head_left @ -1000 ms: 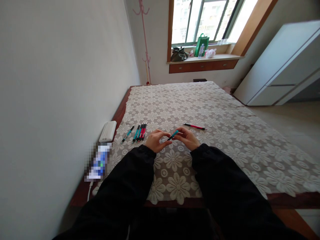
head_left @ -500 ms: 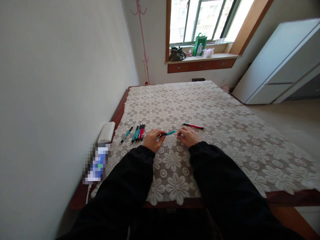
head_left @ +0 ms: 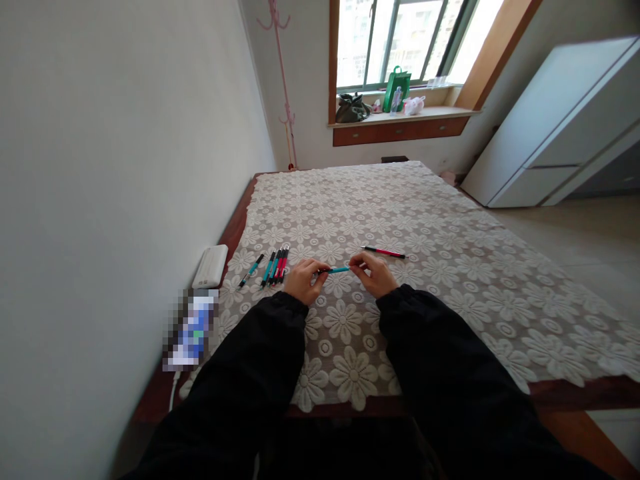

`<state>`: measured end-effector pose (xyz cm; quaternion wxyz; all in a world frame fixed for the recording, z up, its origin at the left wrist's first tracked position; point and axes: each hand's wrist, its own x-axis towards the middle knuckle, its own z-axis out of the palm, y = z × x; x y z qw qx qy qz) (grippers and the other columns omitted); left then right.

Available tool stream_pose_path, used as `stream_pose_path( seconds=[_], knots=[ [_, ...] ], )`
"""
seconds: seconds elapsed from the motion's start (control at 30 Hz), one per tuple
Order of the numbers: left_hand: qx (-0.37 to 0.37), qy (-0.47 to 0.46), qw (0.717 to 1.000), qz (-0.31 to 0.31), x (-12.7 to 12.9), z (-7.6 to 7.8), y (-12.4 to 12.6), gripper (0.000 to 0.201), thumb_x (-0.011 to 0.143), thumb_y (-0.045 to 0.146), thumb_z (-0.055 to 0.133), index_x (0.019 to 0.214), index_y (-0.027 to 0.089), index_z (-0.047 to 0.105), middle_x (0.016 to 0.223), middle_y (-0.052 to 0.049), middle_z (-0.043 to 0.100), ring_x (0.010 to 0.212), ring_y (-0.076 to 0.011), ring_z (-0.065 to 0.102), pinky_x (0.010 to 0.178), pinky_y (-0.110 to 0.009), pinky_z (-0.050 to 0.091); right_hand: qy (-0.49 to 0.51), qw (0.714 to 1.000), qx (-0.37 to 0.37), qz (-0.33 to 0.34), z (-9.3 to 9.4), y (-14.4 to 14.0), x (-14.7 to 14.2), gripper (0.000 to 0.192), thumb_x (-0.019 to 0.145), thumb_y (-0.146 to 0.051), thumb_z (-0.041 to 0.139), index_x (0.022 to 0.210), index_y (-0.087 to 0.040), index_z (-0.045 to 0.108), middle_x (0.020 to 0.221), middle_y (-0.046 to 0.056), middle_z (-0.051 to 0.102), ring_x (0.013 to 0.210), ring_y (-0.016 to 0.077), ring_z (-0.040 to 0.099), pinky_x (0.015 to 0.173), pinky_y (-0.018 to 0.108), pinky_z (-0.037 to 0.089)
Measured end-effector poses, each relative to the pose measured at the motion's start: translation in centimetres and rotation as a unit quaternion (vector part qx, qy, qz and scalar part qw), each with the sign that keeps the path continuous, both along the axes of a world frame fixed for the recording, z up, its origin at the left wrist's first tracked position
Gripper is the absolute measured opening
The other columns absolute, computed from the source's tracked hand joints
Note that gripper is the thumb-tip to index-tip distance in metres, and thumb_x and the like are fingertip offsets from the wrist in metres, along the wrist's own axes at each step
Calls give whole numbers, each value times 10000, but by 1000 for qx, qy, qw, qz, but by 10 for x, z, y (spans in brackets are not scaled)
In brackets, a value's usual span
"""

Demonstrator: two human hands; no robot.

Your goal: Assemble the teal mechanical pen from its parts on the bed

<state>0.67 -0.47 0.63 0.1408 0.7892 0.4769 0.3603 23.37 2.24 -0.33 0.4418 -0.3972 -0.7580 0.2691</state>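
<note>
A teal and black pen point(head_left: 339, 270) lies level between my two hands, just above the lace cloth. My left hand point(head_left: 304, 280) pinches its dark end between thumb and fingers. At the teal end, my right hand point(head_left: 373, 274) has thumb and fingertips closed on the tip; the fingers hide that tip. Beyond my right hand rests a red and black pen point(head_left: 384, 252). To the left of my left hand, several teal and red pens point(head_left: 275, 267) lie side by side, with one teal pen point(head_left: 251, 271) a little apart from them.
A lace tablecloth point(head_left: 345, 200) covers most of the dark red table. Along the left edge sit a white power bank point(head_left: 211, 266) and a blurred phone point(head_left: 193, 332) with a white cable. The wall point(head_left: 125, 167) runs close on the left.
My right hand has moved left and closed on the teal end of the pen, which it was apart from before. The pen has turned to lie more level.
</note>
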Motion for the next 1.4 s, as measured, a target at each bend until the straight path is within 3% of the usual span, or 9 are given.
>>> stream_pose_path(
  seconds=[0.17, 0.77, 0.9, 1.1, 1.27, 1.4],
  knots=[
    [5, -15, 1000, 7, 0, -1, 1, 152, 886, 199, 601, 1002, 233, 693, 952, -33, 707, 953, -194, 629, 872, -347, 513, 39, 999, -9, -20, 2, 2, 2, 83, 860, -299, 591, 869, -221, 616, 806, 28, 656, 746, 189, 630, 690, 338, 537],
    [30, -1, 999, -33, -2, -6, 2, 155, 897, 297, 636, 1023, 238, 705, 913, -24, 722, 864, -163, 644, 830, -316, 518, 129, 985, -101, 51, 1, -7, -9, 276, 792, -440, 747, 949, -219, 699, 808, 15, 658, 735, 172, 634, 693, 324, 549],
    [21, 4, 999, -32, -1, -2, -1, 182, 880, 323, 648, 1036, 239, 691, 945, -24, 725, 899, -180, 643, 842, -329, 515, 189, 971, -128, 66, 3, -7, -10, 263, 802, -432, 749, 959, -226, 708, 843, 14, 673, 713, 157, 626, 688, 310, 549],
    [0, 83, 994, 69, -3, -2, 0, 403, 738, 121, 637, 1130, 217, 634, 1151, -59, 678, 1102, -265, 567, 987, -418, 450, 231, 969, -85, -1, 8, -2, -1, 230, 840, -446, 716, 941, -241, 693, 976, 38, 714, 929, 210, 668, 860, 376, 549],
    [-23, 116, 984, 136, -7, -8, 3, 329, 718, 133, 621, 1036, 211, 653, 1108, -78, 668, 1063, -292, 559, 934, -437, 456, 229, 970, -79, 12, 11, -4, -3, 232, 861, -405, 701, 1017, -236, 670, 876, 30, 727, 840, 199, 692, 824, 383, 557],
    [-26, 120, 982, 144, -11, -10, 5, 320, 692, 121, 614, 1001, 196, 652, 1034, -86, 668, 985, -276, 573, 893, -410, 480, 275, 960, -31, -35, 15, -5, -3, 219, 876, -373, 684, 1032, -235, 615, 895, 33, 728, 873, 203, 703, 813, 375, 557]
  ],
)
